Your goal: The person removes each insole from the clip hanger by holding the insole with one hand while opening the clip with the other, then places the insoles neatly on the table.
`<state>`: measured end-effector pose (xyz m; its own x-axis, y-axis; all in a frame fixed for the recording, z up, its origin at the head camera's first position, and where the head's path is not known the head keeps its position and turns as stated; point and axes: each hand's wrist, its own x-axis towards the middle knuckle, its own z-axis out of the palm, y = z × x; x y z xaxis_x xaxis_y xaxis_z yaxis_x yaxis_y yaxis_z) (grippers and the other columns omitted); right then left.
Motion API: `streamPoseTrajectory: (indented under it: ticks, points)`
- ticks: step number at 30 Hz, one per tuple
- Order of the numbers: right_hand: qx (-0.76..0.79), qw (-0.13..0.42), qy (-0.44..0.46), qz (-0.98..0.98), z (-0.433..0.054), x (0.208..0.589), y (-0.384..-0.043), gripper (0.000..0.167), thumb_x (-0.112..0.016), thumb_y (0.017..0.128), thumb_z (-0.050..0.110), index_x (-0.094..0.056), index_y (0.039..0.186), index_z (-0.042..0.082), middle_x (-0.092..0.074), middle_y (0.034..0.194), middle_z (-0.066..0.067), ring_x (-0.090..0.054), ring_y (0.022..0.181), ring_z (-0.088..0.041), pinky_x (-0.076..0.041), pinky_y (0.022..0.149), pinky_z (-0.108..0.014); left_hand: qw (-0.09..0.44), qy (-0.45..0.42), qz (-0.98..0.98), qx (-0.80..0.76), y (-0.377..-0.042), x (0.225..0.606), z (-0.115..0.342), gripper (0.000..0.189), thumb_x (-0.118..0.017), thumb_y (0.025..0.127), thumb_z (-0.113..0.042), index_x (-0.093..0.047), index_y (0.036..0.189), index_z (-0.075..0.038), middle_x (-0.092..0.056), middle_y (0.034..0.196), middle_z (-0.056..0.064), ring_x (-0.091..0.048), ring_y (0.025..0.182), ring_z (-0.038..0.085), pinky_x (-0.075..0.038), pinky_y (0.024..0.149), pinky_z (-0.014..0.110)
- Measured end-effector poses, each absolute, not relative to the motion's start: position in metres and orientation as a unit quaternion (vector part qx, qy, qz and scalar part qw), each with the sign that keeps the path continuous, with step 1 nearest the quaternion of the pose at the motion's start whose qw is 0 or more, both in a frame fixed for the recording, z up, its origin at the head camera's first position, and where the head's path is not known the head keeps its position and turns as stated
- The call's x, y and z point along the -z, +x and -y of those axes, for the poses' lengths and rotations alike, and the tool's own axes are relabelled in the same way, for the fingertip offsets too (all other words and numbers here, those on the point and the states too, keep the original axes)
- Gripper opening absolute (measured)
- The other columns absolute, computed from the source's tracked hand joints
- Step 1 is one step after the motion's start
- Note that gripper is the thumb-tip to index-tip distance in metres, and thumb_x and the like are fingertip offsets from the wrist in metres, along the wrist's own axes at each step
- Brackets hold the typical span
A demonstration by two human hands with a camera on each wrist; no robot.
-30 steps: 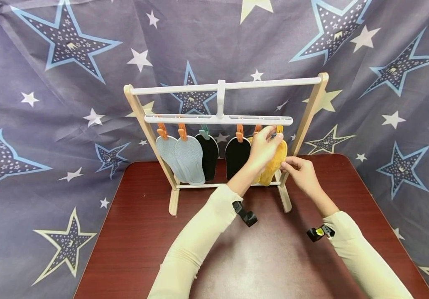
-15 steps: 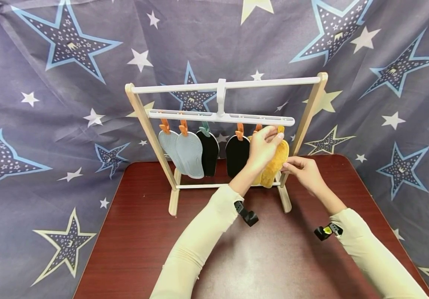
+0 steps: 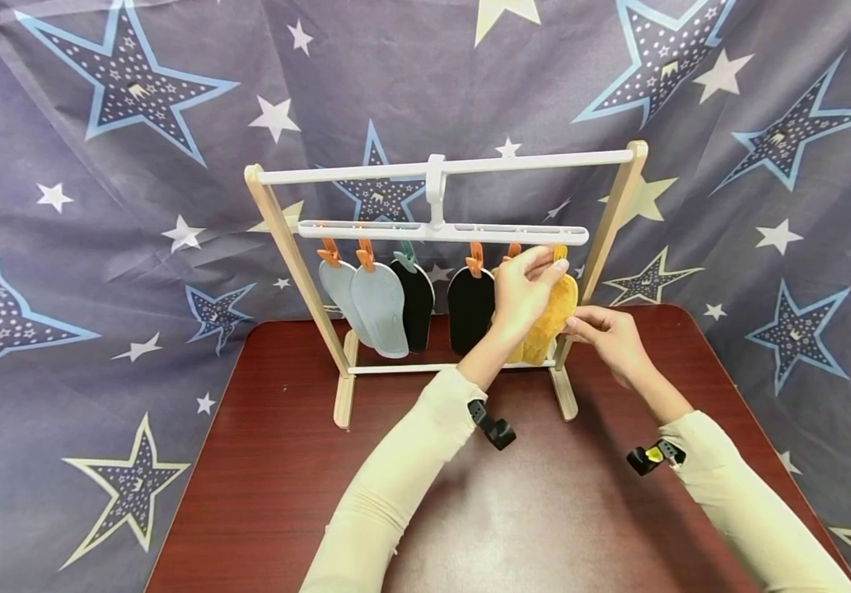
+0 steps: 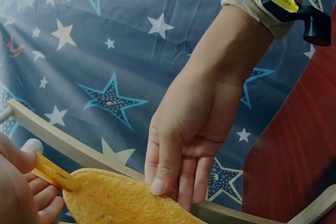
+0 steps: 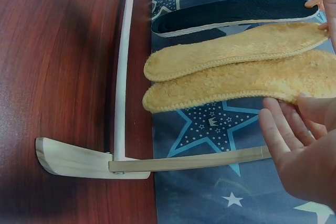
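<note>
On the tabletop (image 3: pixel 514 511) stands a rack (image 3: pixel 529 162) with a hanger (image 3: pixel 436 233), the outer yellow insole (image 3: pixel 553 321) below its end, right of centre in the head view. The right hand (image 3: pixel 610 338) pinches the insole's edge, while the left hand's (image 3: pixel 521 296) fingers pinch the yellow clip (image 4: pixel 56 173) at its top. The step looks like fixing or freeing this clip, I cannot tell which, and next probably calls for working it with the insole steady.
</note>
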<state>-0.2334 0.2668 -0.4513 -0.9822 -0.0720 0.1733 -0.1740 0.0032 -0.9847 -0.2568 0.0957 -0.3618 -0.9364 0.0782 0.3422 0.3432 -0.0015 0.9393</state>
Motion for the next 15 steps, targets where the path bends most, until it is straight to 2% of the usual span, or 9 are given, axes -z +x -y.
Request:
streamPoseTrajectory:
  ticks: [3,6,15]
  points:
    - [-0.721,0.048,0.08,0.686,-0.2677,0.4529,-0.233,0.014,-0.063,0.098,-0.001,-0.07,0.109,-0.007,-0.078,0.088,0.006,-0.076,0.08,-0.006,-0.063,0.078,-0.025,0.106,-0.153,0.702,0.688,-0.2554,0.3612,-0.0968,0.031,-0.073,0.093,-0.005,-0.071,0.121,0.005,-0.074,0.115,0.021,-0.074,0.106,0.03,-0.059,0.088,0.021]
    - [-0.743,0.057,0.077,0.663,-0.2684,0.454,-0.2326,0.014,-0.064,0.097,-0.002,-0.074,0.105,0.003,-0.078,0.089,0.004,-0.076,0.082,-0.007,-0.062,0.081,-0.026,0.113,-0.156,0.698,0.689,-0.2544,0.3612,-0.0982,0.031,-0.074,0.092,-0.005,-0.071,0.121,0.005,-0.075,0.114,0.022,-0.075,0.105,0.03,-0.059,0.087,0.019]
    - [-0.778,0.064,0.083,0.619,-0.2697,0.4577,-0.2341,0.023,-0.062,0.097,-0.006,-0.078,0.101,0.011,-0.079,0.091,0.001,-0.076,0.082,-0.01,-0.062,0.081,-0.028,0.128,-0.159,0.699,0.686,-0.2533,0.3611,-0.1013,0.03,-0.072,0.092,-0.003,-0.071,0.12,0.007,-0.075,0.113,0.023,-0.075,0.104,0.031,-0.059,0.086,0.018]
